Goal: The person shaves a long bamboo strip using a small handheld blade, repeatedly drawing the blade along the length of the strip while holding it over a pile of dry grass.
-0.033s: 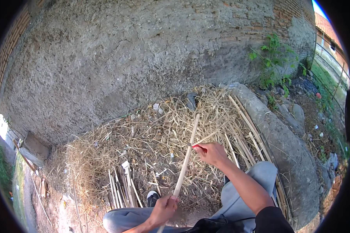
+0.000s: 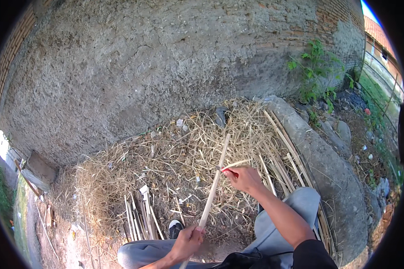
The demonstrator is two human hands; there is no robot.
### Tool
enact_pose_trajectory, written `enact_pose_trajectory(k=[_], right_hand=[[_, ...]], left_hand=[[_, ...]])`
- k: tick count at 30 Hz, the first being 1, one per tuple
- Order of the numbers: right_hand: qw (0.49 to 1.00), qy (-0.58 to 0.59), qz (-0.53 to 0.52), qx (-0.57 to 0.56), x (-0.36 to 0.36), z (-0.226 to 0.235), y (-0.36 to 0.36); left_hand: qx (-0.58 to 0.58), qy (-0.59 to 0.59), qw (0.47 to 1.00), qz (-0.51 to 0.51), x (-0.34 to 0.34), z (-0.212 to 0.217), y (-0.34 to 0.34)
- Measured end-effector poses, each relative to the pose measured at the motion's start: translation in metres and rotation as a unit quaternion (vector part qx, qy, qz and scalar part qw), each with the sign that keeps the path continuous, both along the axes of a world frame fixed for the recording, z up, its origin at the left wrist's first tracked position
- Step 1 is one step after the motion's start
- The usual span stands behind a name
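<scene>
Bamboo stick (image 2: 215, 181) steadied at its base by left hand (image 2: 188, 242); right hand (image 2: 244, 178) grips a red-handled blade (image 2: 223, 170) against it, peeling a strip.

Rough grey plastered wall (image 2: 166, 58) fills most of the view, bare brick (image 2: 341, 20) showing up at the right corner. A leafy weed (image 2: 316, 71) grows at its foot. Below sits a big heap of dry shavings (image 2: 166, 170), pale split strips (image 2: 141, 217) bundled at the near edge, more long strips (image 2: 285, 148) along a concrete kerb (image 2: 327, 166) on the right.
</scene>
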State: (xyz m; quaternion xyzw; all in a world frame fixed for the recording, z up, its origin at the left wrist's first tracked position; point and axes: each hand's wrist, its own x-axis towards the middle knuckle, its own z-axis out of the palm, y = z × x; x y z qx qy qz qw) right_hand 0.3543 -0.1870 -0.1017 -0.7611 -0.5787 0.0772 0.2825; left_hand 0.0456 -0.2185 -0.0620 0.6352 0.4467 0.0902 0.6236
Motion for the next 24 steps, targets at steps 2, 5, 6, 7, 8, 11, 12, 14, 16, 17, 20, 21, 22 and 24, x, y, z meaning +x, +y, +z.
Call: enact_pose_trajectory(k=[2,5,6,7,8,11,12,14,16,17,20,21,22,24], right_hand=[[1.0,-0.022,-0.005,0.01,0.0,-0.013,-0.003],[0.999,-0.017,-0.029,0.003,0.005,-0.014,-0.001],[0.998,0.003,-0.031,-0.063,0.011,-0.011,0.004],[0.991,0.022,-0.035,-0.129,0.017,-0.01,0.006],[0.997,-0.008,-0.021,-0.073,0.018,-0.024,0.009],[0.994,0.0,-0.028,-0.105,0.013,-0.037,0.013],[0.99,0.017,-0.036,-0.138,0.01,-0.029,0.014],[0.99,-0.002,-0.035,-0.136,0.012,-0.034,0.015],[0.989,-0.006,-0.06,-0.137,0.012,-0.039,0.021],[0.989,-0.005,-0.062,-0.137,0.017,-0.04,0.022],[0.983,0.027,-0.063,-0.171,0.02,-0.042,0.027],[0.983,0.025,-0.063,-0.173,0.02,-0.046,0.027],[0.982,0.01,-0.068,-0.176,0.018,-0.049,0.027],[0.98,0.018,-0.069,-0.186,0.02,-0.051,0.027]], left_hand=[[-0.017,0.0,1.0,0.007,-0.004,-0.005,-0.003],[-0.099,0.02,0.995,0.016,-0.009,0.012,-0.014],[-0.097,0.021,0.995,0.018,-0.014,0.004,-0.015],[-0.044,-0.034,0.998,0.027,-0.019,-0.008,-0.019],[0.009,-0.089,0.995,0.035,-0.025,-0.019,-0.02],[-0.01,-0.032,0.999,0.032,-0.023,-0.005,-0.02],[-0.013,-0.031,0.999,0.03,-0.026,-0.002,-0.019],[-0.048,0.0,0.999,0.019,-0.033,0.001,-0.017],[-0.071,-0.015,0.997,0.027,-0.037,0.001,-0.021],[-0.094,-0.031,0.994,0.038,-0.04,-0.002,-0.023],[0.052,-0.013,0.999,-0.008,-0.058,-0.023,-0.023],[0.05,-0.015,0.999,-0.007,-0.058,-0.024,-0.022],[0.011,-0.029,1.0,-0.002,-0.059,-0.025,-0.022],[-0.03,-0.042,0.999,0.003,-0.064,-0.024,-0.02]])
